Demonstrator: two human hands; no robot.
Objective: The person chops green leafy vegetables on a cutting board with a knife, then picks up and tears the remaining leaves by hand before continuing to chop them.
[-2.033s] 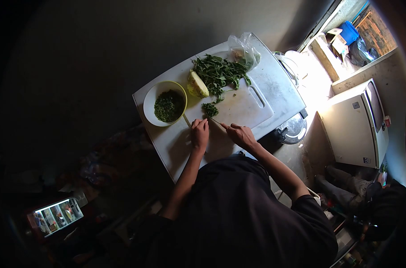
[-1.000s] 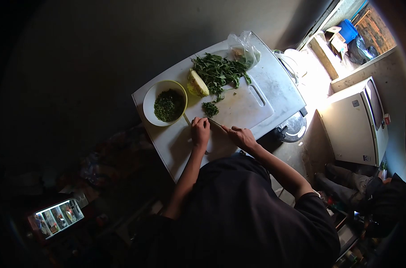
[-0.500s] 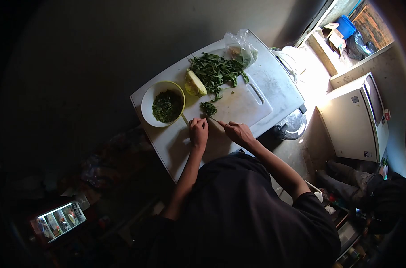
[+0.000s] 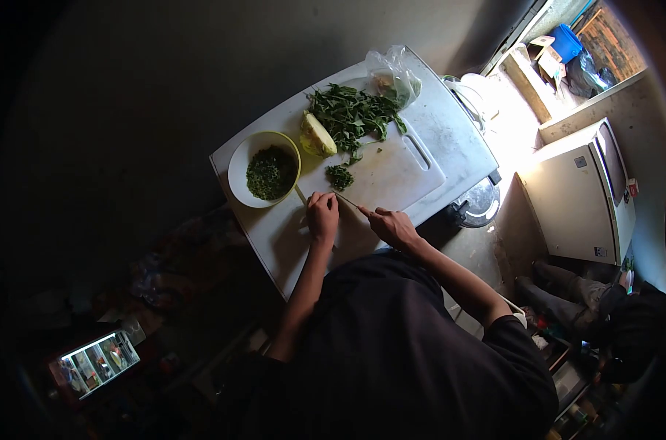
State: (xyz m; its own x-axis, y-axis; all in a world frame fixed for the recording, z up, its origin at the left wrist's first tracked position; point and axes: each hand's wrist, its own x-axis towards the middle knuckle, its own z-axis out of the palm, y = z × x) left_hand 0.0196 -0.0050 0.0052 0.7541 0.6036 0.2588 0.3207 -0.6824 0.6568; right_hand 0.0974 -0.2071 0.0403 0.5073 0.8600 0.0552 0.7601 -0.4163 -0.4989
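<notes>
My right hand [image 4: 393, 228] is closed around the handle of a knife [image 4: 347, 199], its thin blade pointing left over the near edge of the white cutting board [image 4: 395, 172]. By the blade's tip is my left hand [image 4: 322, 215], its fingers curled together; whatever they pinch is hidden. Just beyond the blade lies a small heap of chopped greens [image 4: 339, 177]. Whole leafy greens [image 4: 353, 111] are piled at the board's far side, beside a pale cut wedge of vegetable [image 4: 317, 136]. On the left, a bowl [image 4: 238, 172] with a yellow-green rim and handle holds more chopped greens.
A clear plastic bag [image 4: 396, 79] rests at the far end of the white table [image 4: 461, 132]. A lidded pot [image 4: 481, 205] and a small fridge [image 4: 571, 194] stand to the right. A person's legs [image 4: 560, 297] show at lower right.
The knife blade has drawn back from the chopped heap and now shows more of its length. Both hands stay close to the board's near edge. The view has shifted slightly.
</notes>
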